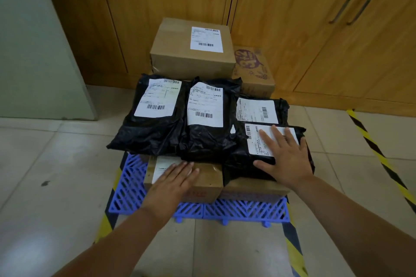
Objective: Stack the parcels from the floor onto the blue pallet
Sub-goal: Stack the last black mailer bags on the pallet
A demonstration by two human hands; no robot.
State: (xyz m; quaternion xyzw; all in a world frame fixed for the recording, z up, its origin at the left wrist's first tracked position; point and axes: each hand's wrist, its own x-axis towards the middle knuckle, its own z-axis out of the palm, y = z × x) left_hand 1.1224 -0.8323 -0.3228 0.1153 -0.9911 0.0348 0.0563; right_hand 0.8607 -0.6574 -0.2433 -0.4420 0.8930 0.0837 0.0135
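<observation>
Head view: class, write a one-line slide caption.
Open hands, left and right, press parcels stacked on the blue pallet.

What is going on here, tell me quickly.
A person is stacking parcels on a blue pallet. The right hand lies flat, fingers spread, on the nearest black bag parcel at the stack's right front. The left hand rests flat on a small cardboard box at the front. Three more black bags lie across the boxes, and a large cardboard box sits on top at the back. No parcels show on the visible floor.
</observation>
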